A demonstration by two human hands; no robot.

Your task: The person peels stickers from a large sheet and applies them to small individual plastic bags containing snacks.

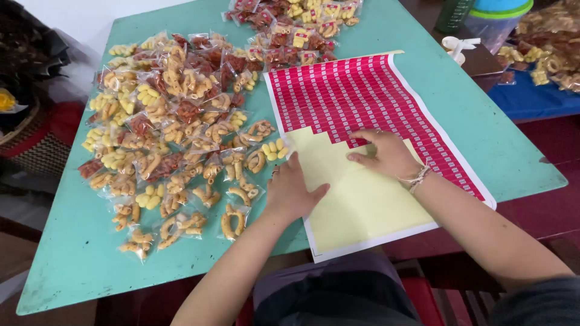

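- Both forearms reach in from the bottom edge over a teal table [72, 265].
- Left hand [293, 192]: fingers loosely curled, pressing the left edge of a sticker sheet [362, 205]; whether it pinches anything cannot be told.
- Right hand [383, 154]: fingers bent, tips on the sheet where the red stickers [362, 96] meet the bare yellow backing; beaded bracelet [415, 178] at the wrist.
- Sheet lies flat, tilted, its lower corner hanging over the near table edge.
- Left of the sheet: spread of small clear snack packets [169, 133], one just beside the left hand.
- Far edge: more packets bearing labels [296, 24].
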